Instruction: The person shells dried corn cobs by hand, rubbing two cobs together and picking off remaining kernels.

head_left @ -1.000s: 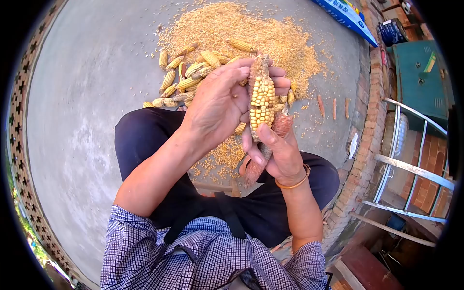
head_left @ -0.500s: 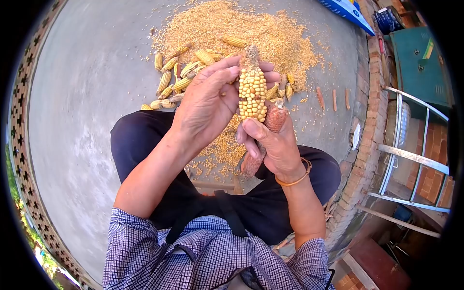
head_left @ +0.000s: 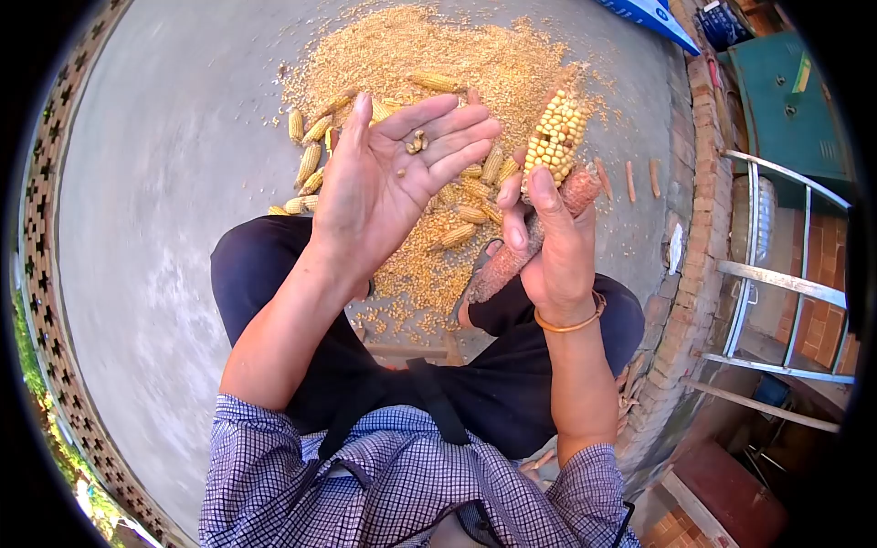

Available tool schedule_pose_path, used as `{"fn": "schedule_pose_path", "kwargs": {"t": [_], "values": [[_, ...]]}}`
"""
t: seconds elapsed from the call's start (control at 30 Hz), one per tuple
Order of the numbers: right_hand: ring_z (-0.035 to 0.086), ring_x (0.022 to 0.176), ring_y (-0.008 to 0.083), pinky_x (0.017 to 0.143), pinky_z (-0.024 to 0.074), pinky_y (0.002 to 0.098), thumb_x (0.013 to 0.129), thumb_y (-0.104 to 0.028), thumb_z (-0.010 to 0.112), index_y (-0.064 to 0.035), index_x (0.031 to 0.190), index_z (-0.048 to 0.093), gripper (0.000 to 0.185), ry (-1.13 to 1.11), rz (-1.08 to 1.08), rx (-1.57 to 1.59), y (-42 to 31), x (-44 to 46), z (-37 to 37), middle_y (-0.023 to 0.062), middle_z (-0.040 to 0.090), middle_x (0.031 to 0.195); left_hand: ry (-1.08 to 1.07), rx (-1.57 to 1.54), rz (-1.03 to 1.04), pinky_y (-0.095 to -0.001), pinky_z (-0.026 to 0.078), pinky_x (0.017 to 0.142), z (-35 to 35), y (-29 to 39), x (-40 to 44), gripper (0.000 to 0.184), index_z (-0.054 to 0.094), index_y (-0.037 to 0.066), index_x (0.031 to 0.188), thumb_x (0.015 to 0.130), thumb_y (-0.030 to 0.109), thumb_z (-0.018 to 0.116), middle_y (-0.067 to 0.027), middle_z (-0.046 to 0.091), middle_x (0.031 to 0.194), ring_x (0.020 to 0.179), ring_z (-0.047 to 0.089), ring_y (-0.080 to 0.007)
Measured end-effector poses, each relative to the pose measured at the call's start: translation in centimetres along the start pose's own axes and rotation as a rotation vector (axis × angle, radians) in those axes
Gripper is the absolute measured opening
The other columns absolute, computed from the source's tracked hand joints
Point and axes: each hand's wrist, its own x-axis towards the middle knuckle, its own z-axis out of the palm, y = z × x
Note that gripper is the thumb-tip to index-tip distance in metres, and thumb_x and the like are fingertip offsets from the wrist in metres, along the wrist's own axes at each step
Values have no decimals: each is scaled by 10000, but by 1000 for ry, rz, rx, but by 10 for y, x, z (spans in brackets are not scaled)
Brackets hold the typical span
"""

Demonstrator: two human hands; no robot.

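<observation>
On the floor [head_left: 137,228] toward the left, a few whole ears [head_left: 308,164] with their kernels. Next along, the left hand [head_left: 388,173], palm up, fingers extended and not gripping, with small brownish bits [head_left: 417,142], perhaps spoiled kernels, loose near the base of the fingers. Beyond, toward the top, a broad heap [head_left: 365,64] of loose kernels. To the right of the left hand and clear of it, the kernelled corn ear [head_left: 555,137], lower end held under the thumb of the right hand [head_left: 559,251]; long axis steep, upper end tipped away and rightward. Also in the right hand's grasp, just below the ear, a bare red cob [head_left: 498,272], aslant from upper right to lower left. Farther right, on the floor, three stripped cobs [head_left: 630,181].
</observation>
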Motion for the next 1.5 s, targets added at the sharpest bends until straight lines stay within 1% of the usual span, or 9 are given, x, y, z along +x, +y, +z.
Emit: {"fn": "schedule_pose_path", "kwargs": {"t": [0.3,0.53,0.67,0.97,1.1,1.2,1.3,1.4,1.5], "values": [[527,495,40,404,357,167,921,-168,678,-50,905,643,123,83,4,13,-4,2,2,49,662,744,178,101,36,-350,541,860,-28,8,5,461,543,-100,1069,1058,317,346,-230,593,1058,959,607,-277],[530,490,46,390,370,175,913,-96,669,-60,1470,285,678,59,17,97,-4,5,-4,45,649,738,423,215,183,-367,516,922,-45,12,18,400,415,-178,1187,1058,184,307,-265,481,1197,1030,551,-311],[528,518,48,413,358,178,929,-168,662,-48,918,646,122,72,13,86,-2,5,-4,43,659,752,392,98,175,-379,518,918,-57,20,22,369,449,-173,1138,1050,158,312,-268,503,1148,996,552,-314],[528,451,86,366,358,216,897,-208,689,-29,861,602,202,183,17,180,35,20,-8,48,622,676,23,643,109,-343,506,884,65,-90,17,353,570,-94,1070,1037,188,361,-183,616,1025,975,599,-224],[540,485,58,376,352,189,902,-200,688,-49,885,615,169,43,102,228,23,10,-9,50,645,703,-811,623,-732,-381,511,909,147,-238,-27,422,554,-72,1169,1021,312,459,-211,624,1074,963,637,-283],[548,495,61,376,355,188,896,-199,700,-46,884,618,175,38,74,235,9,7,-10,57,649,711,-1183,1242,366,-411,515,893,188,-265,-73,508,474,-64,1285,921,256,625,-231,529,1275,1073,594,-362],[537,557,57,417,380,187,908,-217,695,-69,966,600,185,-33,42,194,0,3,-20,46,644,804,-1078,1277,179,-401,507,909,185,-191,-31,529,457,-65,1311,893,196,649,-227,542,1262,1070,595,-369],[503,547,49,424,358,196,898,-238,713,-65,915,625,195,-81,9,189,-8,-2,-20,13,610,751,-453,1405,679,-364,518,888,145,-85,-3,326,525,-61,1262,997,126,497,-148,644,1114,1093,607,-212],[498,559,42,436,356,186,900,-201,707,-43,943,632,181,-138,-4,140,-18,-7,-13,-7,594,741,-30,1357,397,-339,473,958,85,-14,17,416,519,-51,1294,1036,266,445,-165,643,1120,1111,592,-202]]}}
